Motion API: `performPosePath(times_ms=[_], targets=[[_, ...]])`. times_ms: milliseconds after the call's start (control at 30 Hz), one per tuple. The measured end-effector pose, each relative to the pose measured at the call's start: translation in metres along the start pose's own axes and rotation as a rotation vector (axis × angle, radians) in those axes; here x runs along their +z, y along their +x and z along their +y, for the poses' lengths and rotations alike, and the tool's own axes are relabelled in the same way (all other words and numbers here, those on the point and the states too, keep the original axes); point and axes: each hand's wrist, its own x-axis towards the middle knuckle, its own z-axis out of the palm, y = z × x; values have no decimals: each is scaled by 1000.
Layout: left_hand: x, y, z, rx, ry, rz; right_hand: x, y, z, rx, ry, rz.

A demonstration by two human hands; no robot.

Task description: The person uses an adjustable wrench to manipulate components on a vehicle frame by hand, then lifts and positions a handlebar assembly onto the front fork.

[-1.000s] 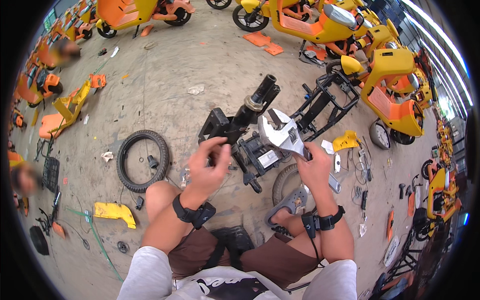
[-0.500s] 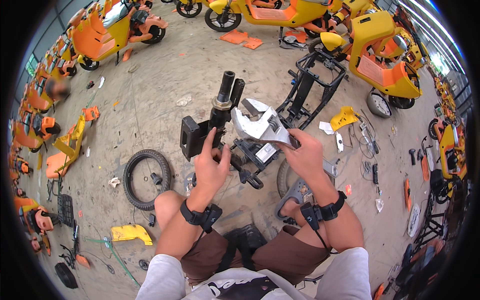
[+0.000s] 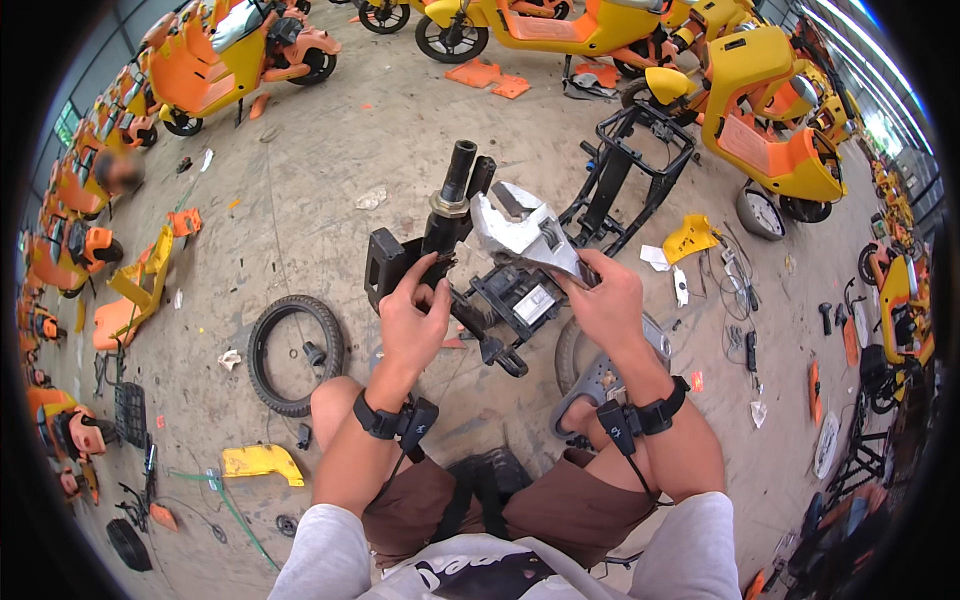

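Just ahead of the right grip and leaning left, look at that big adjustable wrench: silver, chunky-headed, jaws parted. The right grip is closed, thumb and fingers on the handle. Beyond the left grip stands a black tube, tilted slightly, a brass-toned nut around it, and the wrench's head sits just beside that nut; contact is impossible to call. The left grip is half curled, fingertips near the tube's lower part; whether they have hold of anything, I can't tell. Ahead and left of those fingertips, a black bracket sits close by the tube, crowding that side. Beyond the right grip runs a black frame, the wrench blocking some of the view. Nearer than that grip, a grey clog hides part of a wheel. Out left of the left grip, a loose tyre lies flat, a dark fitting inside its ring. Farther left, well apart, a black basket; contents too small to make out.
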Motion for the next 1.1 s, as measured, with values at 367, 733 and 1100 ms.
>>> performPosePath(times_ms=[367,733,1100], targets=[[-3,-13,27,149,-105,130,0,-7,16,72,0,-58],[-42,8,-6,195,-117,549,7,-5,-5,-116,-40,-97],[-46,15,-4,106,97,249,4,-5,-13,-6,61,-116]])
